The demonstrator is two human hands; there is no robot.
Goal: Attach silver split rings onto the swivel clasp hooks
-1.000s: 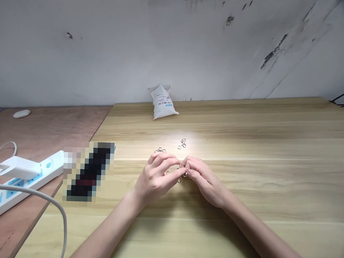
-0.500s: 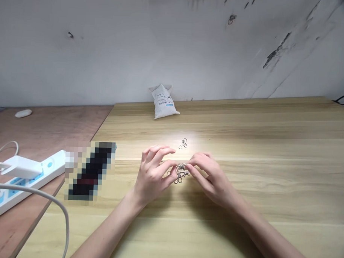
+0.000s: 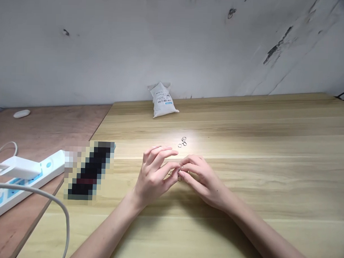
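Note:
My left hand (image 3: 157, 174) pinches a small silvery metal key ring clasp (image 3: 180, 169) between thumb and index finger, its other fingers raised and spread. From the other side my right hand (image 3: 201, 179) closes its thumb and fingertips on the same piece. The fingertips hide most of it, so its exact form cannot be made out. More metal rings and clasps (image 3: 179, 178) show beneath and between the hands, partly covered. Just beyond the fingers, a few loose rings with a clasp (image 3: 184, 142) lie on the wooden table (image 3: 267, 155).
A white labelled packet (image 3: 163, 100) stands at the back near the wall. On the left are a blurred-out dark object (image 3: 88, 171), a white power strip (image 3: 53, 164) with a plugged-in charger (image 3: 21, 167), and a looping cable (image 3: 64, 211). A white oval object (image 3: 21, 113) lies farther back.
My right hand has moved left, bringing its fingertips against those of my left hand at the metal piece. The clasps below are more covered now. The view has shifted slightly.

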